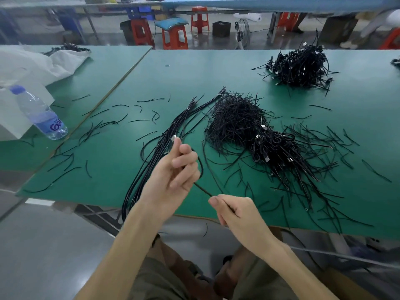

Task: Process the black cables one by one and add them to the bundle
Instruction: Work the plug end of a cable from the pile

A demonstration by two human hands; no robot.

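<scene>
Water bottle [40,113]: leans at the far left, its label only partly readable.
Bundle [167,135]: long black cables tied near the top, lying on the green worktop [121,87]; the lower end drops over the near edge behind the left forearm.
Left hand [173,172]: raised, fingers [184,161] curled round the held cable just below its silver connector [174,138].
Black cable [203,190]: loops from the left hand down to the right.
Right hand [233,211]: clenched, pinching the cable; the rest is hidden in the fist.
Coiled cable pile [279,152]: right of the hands, tangled, count unclear.
Far heap [303,66]: well apart, back right.
</scene>
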